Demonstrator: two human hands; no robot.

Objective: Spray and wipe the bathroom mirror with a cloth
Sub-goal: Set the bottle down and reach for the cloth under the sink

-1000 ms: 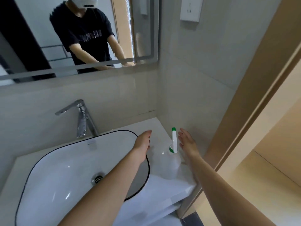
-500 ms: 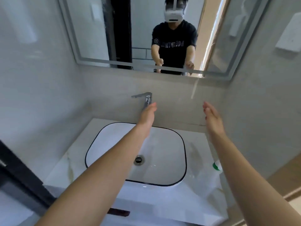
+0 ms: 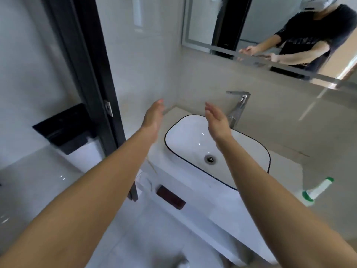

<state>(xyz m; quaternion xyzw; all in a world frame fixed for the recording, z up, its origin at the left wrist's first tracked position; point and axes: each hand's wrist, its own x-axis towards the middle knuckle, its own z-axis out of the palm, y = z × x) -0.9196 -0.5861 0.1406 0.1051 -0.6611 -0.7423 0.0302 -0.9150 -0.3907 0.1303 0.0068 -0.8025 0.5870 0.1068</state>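
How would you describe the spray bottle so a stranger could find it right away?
Start at the white sink with the black rim. On the countertop to its right, near the wall, stands the spray bottle. It alone has a green collar and green-tipped white nozzle.

No text, brand or number can be read anywhere in the frame. A band of pale lettering is seen across the chest of the dark T-shirt reflected in the mirror, but it is too blurred to be made out.
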